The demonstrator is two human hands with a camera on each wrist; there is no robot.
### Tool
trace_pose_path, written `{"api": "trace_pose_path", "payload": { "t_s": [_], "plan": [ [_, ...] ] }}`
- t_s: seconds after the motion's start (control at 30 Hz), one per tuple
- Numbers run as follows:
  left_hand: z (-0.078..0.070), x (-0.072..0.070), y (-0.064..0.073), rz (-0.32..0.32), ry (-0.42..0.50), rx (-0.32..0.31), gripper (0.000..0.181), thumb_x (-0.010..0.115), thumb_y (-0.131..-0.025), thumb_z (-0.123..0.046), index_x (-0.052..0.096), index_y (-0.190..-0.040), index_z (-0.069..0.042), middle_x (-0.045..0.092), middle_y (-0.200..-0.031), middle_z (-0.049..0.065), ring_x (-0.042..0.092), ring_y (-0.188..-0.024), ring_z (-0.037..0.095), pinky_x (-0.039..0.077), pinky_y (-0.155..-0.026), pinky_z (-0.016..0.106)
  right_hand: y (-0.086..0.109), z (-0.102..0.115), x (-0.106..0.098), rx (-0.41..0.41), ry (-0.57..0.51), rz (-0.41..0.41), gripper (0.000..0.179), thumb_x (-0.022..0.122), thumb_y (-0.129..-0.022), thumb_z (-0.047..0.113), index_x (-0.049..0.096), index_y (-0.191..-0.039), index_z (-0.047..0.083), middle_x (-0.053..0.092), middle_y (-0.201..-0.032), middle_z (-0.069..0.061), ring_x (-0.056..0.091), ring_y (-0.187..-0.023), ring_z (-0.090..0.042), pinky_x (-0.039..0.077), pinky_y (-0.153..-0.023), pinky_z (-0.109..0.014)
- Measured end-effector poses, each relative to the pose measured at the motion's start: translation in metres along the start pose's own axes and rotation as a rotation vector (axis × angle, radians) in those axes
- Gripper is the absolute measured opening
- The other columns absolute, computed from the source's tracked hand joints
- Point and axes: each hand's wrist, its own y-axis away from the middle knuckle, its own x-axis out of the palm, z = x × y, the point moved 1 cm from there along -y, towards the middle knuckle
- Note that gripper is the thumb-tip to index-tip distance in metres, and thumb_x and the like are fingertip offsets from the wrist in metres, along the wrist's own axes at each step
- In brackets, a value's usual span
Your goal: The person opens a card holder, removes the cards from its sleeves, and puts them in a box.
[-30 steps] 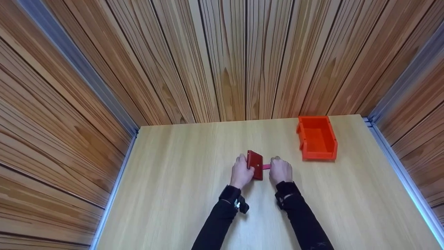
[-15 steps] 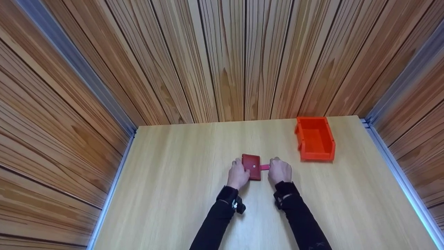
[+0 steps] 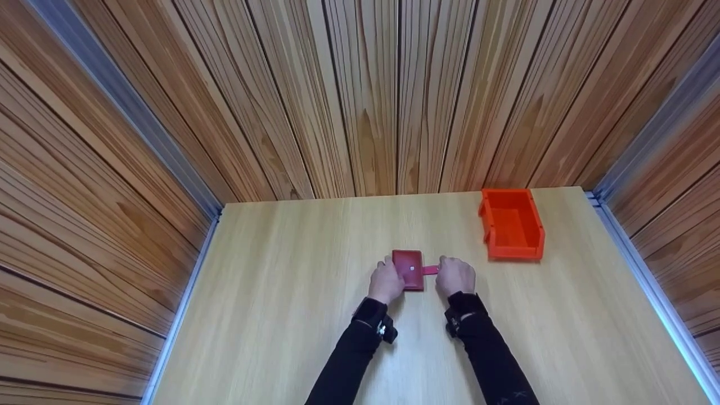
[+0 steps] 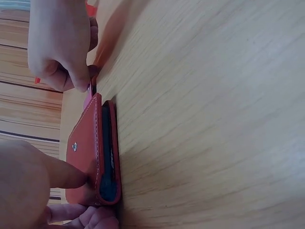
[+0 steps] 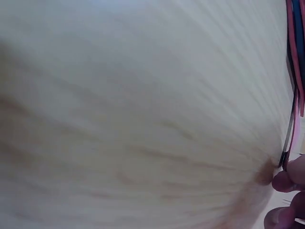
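A small red leather wallet (image 3: 413,270) with a metal snap stud on its cover lies folded on the table, its stitched edge and dark inside showing in the left wrist view. My left hand (image 3: 385,283) grips its left side, the thumb (image 4: 66,174) pressing on the cover and the other fingers at the folded spine. From the wallet's right side a narrow pink strap (image 3: 430,270) sticks out. My right hand (image 3: 455,277) pinches the strap's end low over the table. In the right wrist view, only the fingertips (image 5: 281,181) and the wallet's edge show at the right.
An orange-red open plastic bin (image 3: 512,225) stands at the back right of the light wooden table (image 3: 270,304). Wood-panelled walls (image 3: 365,101) with metal corner rails enclose the table at the back and sides.
The wallet has tipped from a tilted stance to lying flatter, its cover now facing up, and my left hand has come slightly nearer with it. My right hand stays on the strap.
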Motion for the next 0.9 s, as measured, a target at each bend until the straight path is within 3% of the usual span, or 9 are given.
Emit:
{"api": "trace_pose_path", "payload": {
  "t_s": [0.13, 0.23, 0.3, 0.4, 0.5, 0.6, 0.67, 0.77, 0.9],
  "plan": [
    [0.000, 0.001, 0.000, 0.009, 0.019, -0.032, 0.043, 0.067, -0.092, -0.007, 0.052, -0.128, 0.012, 0.064, -0.109, 0.028, 0.068, -0.098, 0.042, 0.057, -0.088, 0.051, 0.000, -0.001, 0.000, 0.018, -0.003, 0.030, 0.014, 0.061, -0.093, 0.003, 0.069, -0.082, 0.000, 0.071, -0.073, -0.022, 0.068, -0.066, -0.045, 0.054, -0.057, -0.058],
    [-0.002, 0.003, -0.001, -0.027, -0.019, -0.025, 0.042, 0.070, -0.090, -0.006, 0.053, -0.126, 0.009, 0.063, -0.107, 0.024, 0.068, -0.096, 0.039, 0.058, -0.086, 0.048, 0.000, 0.000, -0.001, 0.023, -0.009, 0.040, 0.014, 0.060, -0.093, 0.003, 0.069, -0.084, 0.000, 0.071, -0.075, -0.022, 0.068, -0.067, -0.046, 0.054, -0.058, -0.059],
    [-0.004, 0.005, -0.001, -0.075, -0.064, 0.030, 0.042, 0.071, -0.088, -0.002, 0.054, -0.125, 0.008, 0.062, -0.107, 0.021, 0.068, -0.094, 0.035, 0.059, -0.083, 0.045, 0.000, 0.000, -0.001, 0.028, -0.008, 0.046, 0.013, 0.060, -0.092, 0.002, 0.069, -0.083, 0.001, 0.072, -0.075, -0.023, 0.068, -0.067, -0.046, 0.054, -0.058, -0.059],
    [-0.007, 0.010, -0.001, -0.140, -0.183, 0.170, 0.041, 0.069, -0.087, 0.002, 0.057, -0.126, 0.006, 0.063, -0.110, 0.019, 0.069, -0.095, 0.031, 0.060, -0.083, 0.041, 0.001, 0.001, -0.001, 0.040, -0.009, 0.059, 0.013, 0.060, -0.092, 0.002, 0.068, -0.082, 0.001, 0.072, -0.075, -0.023, 0.068, -0.067, -0.046, 0.053, -0.058, -0.058],
    [-0.010, 0.016, 0.000, -0.160, -0.295, 0.274, 0.035, 0.063, -0.090, 0.003, 0.059, -0.125, 0.005, 0.065, -0.111, 0.017, 0.068, -0.099, 0.029, 0.060, -0.086, 0.038, 0.001, 0.000, 0.000, 0.049, -0.011, 0.077, 0.011, 0.060, -0.092, 0.003, 0.068, -0.084, 0.002, 0.072, -0.076, -0.022, 0.068, -0.067, -0.045, 0.053, -0.059, -0.058],
    [-0.012, 0.019, 0.001, -0.154, -0.320, 0.268, 0.030, 0.064, -0.096, -0.012, 0.060, -0.122, 0.004, 0.067, -0.109, 0.017, 0.068, -0.100, 0.029, 0.059, -0.088, 0.038, 0.001, 0.000, 0.001, 0.044, -0.012, 0.092, 0.010, 0.060, -0.092, 0.003, 0.069, -0.086, 0.003, 0.072, -0.077, -0.022, 0.068, -0.067, -0.044, 0.053, -0.058, -0.057],
    [-0.014, 0.020, 0.002, -0.142, -0.320, 0.243, 0.040, 0.067, -0.098, -0.027, 0.058, -0.122, 0.004, 0.067, -0.110, 0.017, 0.067, -0.101, 0.029, 0.059, -0.088, 0.038, 0.001, 0.000, 0.000, 0.042, -0.009, 0.093, 0.010, 0.060, -0.091, 0.003, 0.068, -0.085, 0.003, 0.072, -0.076, -0.022, 0.068, -0.067, -0.044, 0.053, -0.058, -0.057],
    [-0.017, 0.023, 0.002, -0.124, -0.360, 0.229, 0.062, 0.072, -0.092, -0.048, 0.056, -0.123, 0.003, 0.065, -0.110, 0.016, 0.066, -0.101, 0.028, 0.058, -0.086, 0.036, 0.001, -0.001, -0.001, 0.039, -0.002, 0.080, 0.010, 0.060, -0.091, 0.003, 0.067, -0.083, 0.003, 0.071, -0.073, -0.022, 0.067, -0.065, -0.044, 0.051, -0.055, -0.056],
    [-0.021, 0.028, 0.002, -0.124, -0.476, 0.231, 0.068, 0.075, -0.086, -0.055, 0.055, -0.120, 0.000, 0.062, -0.107, 0.012, 0.064, -0.098, 0.024, 0.058, -0.082, 0.030, 0.002, -0.004, -0.002, 0.036, -0.003, 0.072, 0.010, 0.060, -0.091, 0.003, 0.066, -0.082, 0.003, 0.070, -0.073, -0.021, 0.067, -0.064, -0.043, 0.051, -0.055, -0.056]
  ]
}}
